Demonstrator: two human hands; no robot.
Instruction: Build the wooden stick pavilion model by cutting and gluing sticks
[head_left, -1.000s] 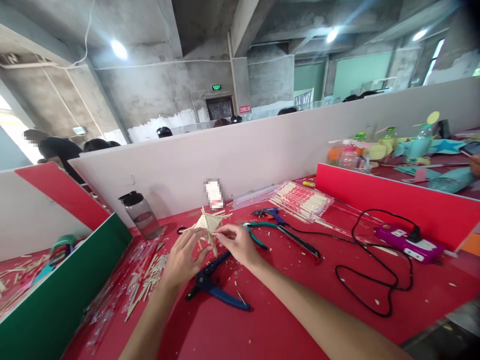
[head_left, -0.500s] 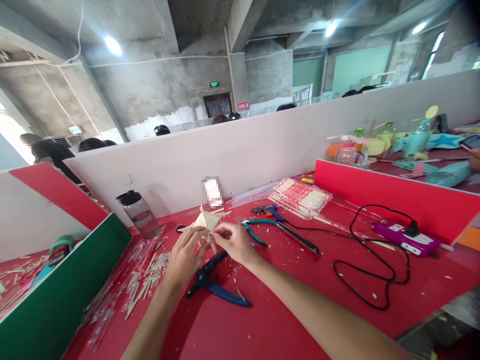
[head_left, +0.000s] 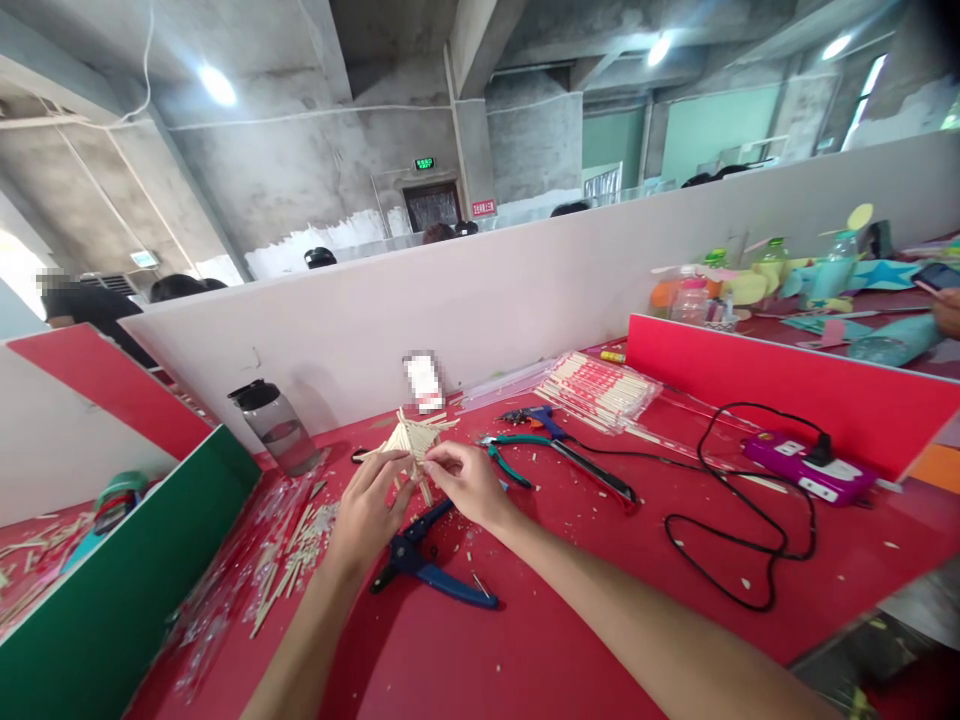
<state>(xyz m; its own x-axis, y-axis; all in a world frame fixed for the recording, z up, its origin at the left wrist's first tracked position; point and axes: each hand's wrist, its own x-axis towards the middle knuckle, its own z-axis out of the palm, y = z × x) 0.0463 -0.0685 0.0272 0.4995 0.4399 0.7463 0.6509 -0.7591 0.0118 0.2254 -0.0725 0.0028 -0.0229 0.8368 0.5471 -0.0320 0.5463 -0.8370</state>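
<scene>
A small model built of thin wooden sticks (head_left: 411, 440) stands on the red table (head_left: 570, 560), just in front of me. My left hand (head_left: 369, 512) steadies it from the left, fingers curled against its lower sticks. My right hand (head_left: 466, 482) pinches the model's right side between thumb and fingertips. Blue-handled pliers (head_left: 424, 568) lie on the table right under both hands.
Cut stick pieces (head_left: 289, 560) litter the left part of the table by a green divider (head_left: 112, 610). A water bottle (head_left: 271, 425) stands behind them. To the right lie green pliers (head_left: 510, 455), a glue gun (head_left: 536, 418), packed chopsticks (head_left: 600, 390), a black cable (head_left: 742, 545) and a purple power strip (head_left: 806, 468).
Both hands stay on the stick model with only small finger shifts. The view has tilted slightly, so everything sits a little higher in the picture.
</scene>
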